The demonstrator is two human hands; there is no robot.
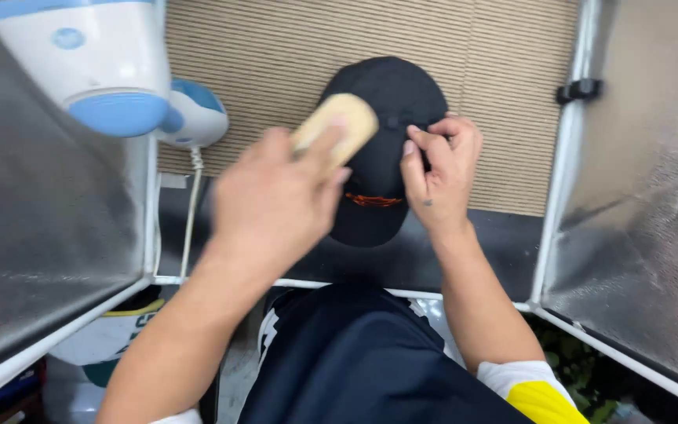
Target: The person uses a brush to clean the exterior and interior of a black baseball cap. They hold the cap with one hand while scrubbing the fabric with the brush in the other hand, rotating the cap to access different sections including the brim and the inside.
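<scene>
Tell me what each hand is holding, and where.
Left hand grips a tan brush around its back; right hand pinches the black cap at its crown.

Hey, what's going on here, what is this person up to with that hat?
A person is working on a black baseball cap with orange stitching that lies on a ribbed beige mat. The left hand holds a pale tan oval brush or sponge against the cap's crown. The right hand pinches the cap's fabric to steady it. A white and blue handheld appliance sits at upper left, untouched. Silvery reflective panels stand on both sides.
</scene>
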